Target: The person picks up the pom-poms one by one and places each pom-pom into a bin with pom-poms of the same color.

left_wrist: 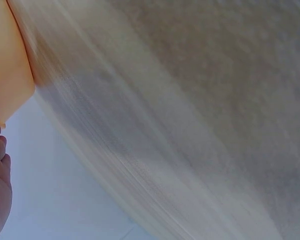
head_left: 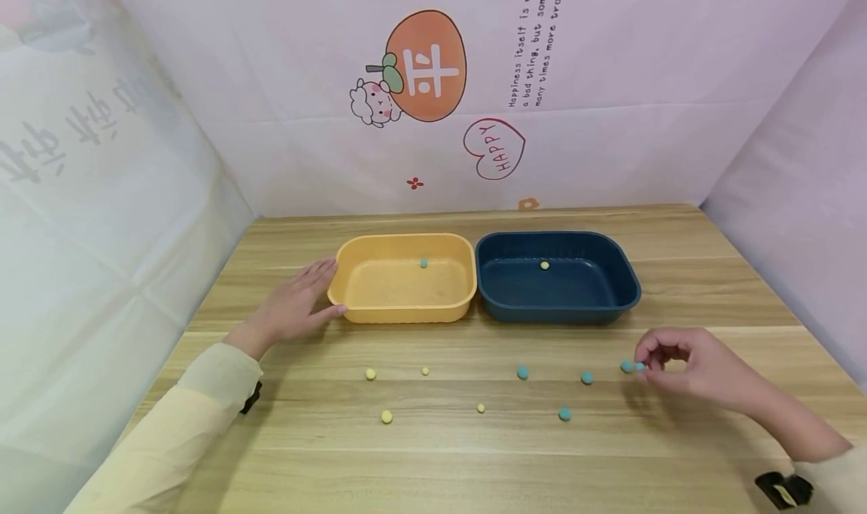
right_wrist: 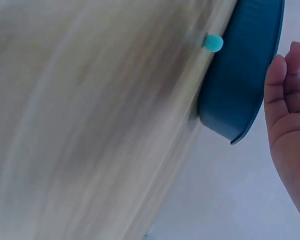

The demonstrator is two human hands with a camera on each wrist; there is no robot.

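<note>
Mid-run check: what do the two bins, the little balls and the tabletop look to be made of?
Yellow bin and dark blue bin: probably smooth molded plastic; uniform color, rounded corners, thin rims.
Teal balls and yellow balls: perhaps foam or felt, given the matte look; too small to be sure.
Tabletop: wood or wood-look laminate; grain streaks run across it.

Backdrop (head_left: pixel 305 145): "HAPPY" in heart (head_left: pixel 494 149), "平" on orange fruit (head_left: pixel 427 65), "Happiness itself is not a bad thing…" (head_left: pixel 537 47); left cloth (head_left: pixel 88 228) illegible.

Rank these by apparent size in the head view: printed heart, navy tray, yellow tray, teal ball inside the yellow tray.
1. Navy tray and yellow tray, too alike to rank
2. Printed heart
3. Teal ball
</note>
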